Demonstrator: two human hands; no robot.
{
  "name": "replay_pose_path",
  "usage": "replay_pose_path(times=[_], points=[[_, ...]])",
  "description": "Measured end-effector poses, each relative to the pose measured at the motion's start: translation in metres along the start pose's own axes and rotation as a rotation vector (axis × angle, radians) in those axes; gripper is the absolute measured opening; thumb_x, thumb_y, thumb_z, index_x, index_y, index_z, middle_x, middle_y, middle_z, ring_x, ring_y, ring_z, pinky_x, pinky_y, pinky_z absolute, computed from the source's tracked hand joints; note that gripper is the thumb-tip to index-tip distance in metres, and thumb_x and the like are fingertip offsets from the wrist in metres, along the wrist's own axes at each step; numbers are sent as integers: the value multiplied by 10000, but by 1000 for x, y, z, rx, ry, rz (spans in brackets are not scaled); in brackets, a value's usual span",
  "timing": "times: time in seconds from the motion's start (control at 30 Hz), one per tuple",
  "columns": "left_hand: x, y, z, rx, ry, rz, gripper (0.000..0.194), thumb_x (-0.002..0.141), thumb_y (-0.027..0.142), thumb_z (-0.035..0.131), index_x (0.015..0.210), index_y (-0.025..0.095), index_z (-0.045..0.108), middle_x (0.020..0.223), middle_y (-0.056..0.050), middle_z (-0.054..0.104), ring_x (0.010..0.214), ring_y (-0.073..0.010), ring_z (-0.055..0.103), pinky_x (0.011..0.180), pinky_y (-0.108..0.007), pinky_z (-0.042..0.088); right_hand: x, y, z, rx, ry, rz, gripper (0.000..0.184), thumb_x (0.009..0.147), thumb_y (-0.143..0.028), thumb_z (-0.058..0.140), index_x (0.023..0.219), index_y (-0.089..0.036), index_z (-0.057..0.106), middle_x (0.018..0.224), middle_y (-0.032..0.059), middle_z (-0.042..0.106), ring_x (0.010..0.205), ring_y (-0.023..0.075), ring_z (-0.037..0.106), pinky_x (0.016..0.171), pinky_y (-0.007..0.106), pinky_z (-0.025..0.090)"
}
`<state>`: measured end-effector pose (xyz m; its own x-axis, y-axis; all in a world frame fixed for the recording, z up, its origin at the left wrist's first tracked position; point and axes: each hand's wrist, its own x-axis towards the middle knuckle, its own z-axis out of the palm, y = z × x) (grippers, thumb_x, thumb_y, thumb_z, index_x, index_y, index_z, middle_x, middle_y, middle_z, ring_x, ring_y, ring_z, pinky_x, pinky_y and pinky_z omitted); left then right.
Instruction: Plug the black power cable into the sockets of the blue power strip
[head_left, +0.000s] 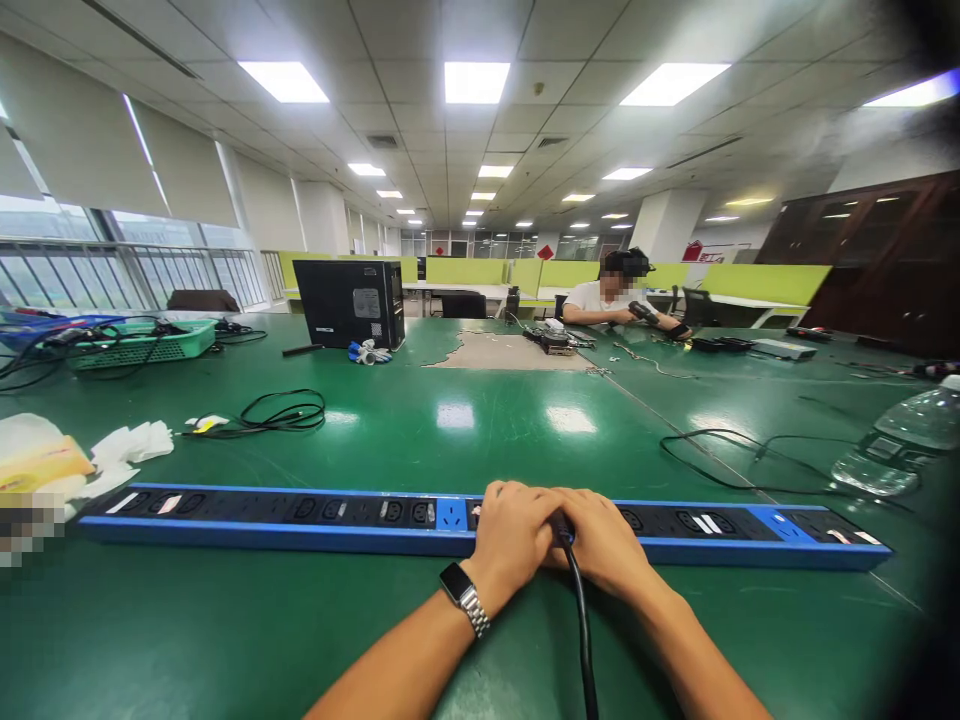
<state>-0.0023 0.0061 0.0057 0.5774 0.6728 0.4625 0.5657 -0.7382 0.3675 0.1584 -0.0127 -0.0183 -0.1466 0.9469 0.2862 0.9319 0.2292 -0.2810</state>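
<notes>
A long power strip [262, 512] with a blue frame and black sockets lies across the green table in front of me. My left hand [514, 530], with a watch on the wrist, is closed over its middle, fingers curled toward the end of a black power cord [581, 610]. Against it from the other side, my right hand [604, 540] is closed as well. The cord's plug [562, 527] sits between both hands at the strip, and its tip is hidden. The cord runs down toward me.
Black cables [281, 412] lie beyond the strip, with a clear bottle [900, 440] at right. A green basket [176, 342], white tissues [131, 445] and a black computer case [349, 303] stand left. Across the table sits another person [600, 300], with parts nearby.
</notes>
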Motion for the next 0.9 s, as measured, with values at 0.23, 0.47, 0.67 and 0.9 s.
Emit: replay_pose_path(times=[0.23,0.47,0.67,0.9], points=[[-16,-44,-58,-187,356,-195,329,926,262,556,1249,251,615,1145,-22,708,1037,-209,632,939,-342,461,-1,4,3,16,23,25,720,622,-524,782,1265,-265,588,1266,75,639,1162,310,549,1002,485,385],[-60,-88,-70,-169,19,-250,348,900,287,585,1239,231,641,1042,-39,738,927,-207,666,853,-325,517,0,5,4,37,11,51,704,610,-550,776,1242,-289,611,1252,70,649,1155,321,556,995,506,385],[-62,-82,-66,-9,-60,-84,450,881,145,521,1303,290,580,1267,-31,657,1155,-208,594,1013,-393,446,0,7,4,38,9,42,709,610,-546,780,1248,-292,607,1268,73,641,1159,318,556,1006,504,382],[-65,-83,-64,71,-114,-122,837,758,302,734,1481,272,313,1260,-66,646,1161,-259,578,1028,-447,408,4,-22,10,177,116,-42,579,761,-511,676,1269,-252,583,1257,100,638,1158,299,556,998,500,407]])
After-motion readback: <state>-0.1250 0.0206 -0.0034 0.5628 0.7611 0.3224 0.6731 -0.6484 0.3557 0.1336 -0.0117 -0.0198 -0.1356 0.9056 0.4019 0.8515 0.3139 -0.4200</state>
